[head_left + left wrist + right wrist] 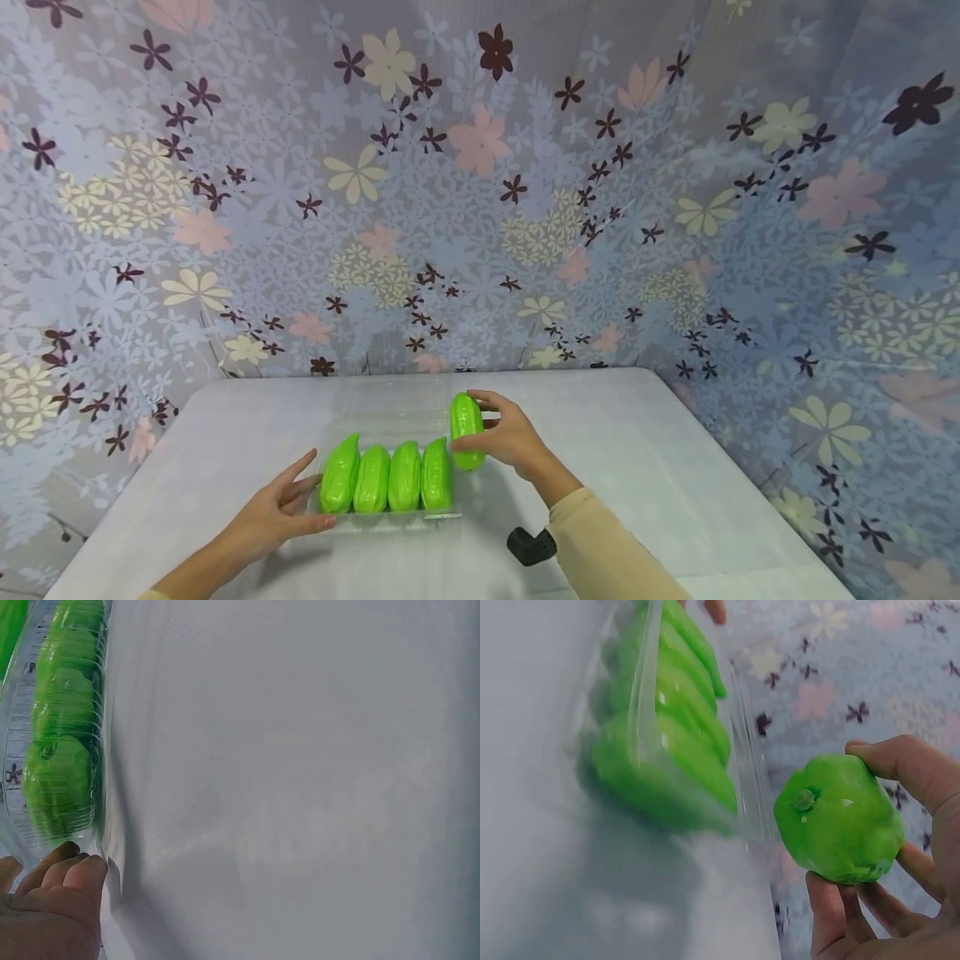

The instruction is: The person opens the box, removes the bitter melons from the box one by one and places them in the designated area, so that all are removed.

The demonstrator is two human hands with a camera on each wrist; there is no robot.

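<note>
Glossy green gourd (467,429) upright above clear tray (390,521)

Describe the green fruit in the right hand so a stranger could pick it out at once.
On the white table sits a clear tray with four green fruits lying side by side. Just past the tray's right end, the right hand grips a fifth fruit. It alone is lifted, outside the tray.

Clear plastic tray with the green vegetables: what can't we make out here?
- Head view: clear plastic tray lid nearly invisible against the white table.
- Left wrist view: left hand cut off by the frame edge.
- Right wrist view: four tray vegetables blurred behind plastic; held green vegetable sharp.
</note>
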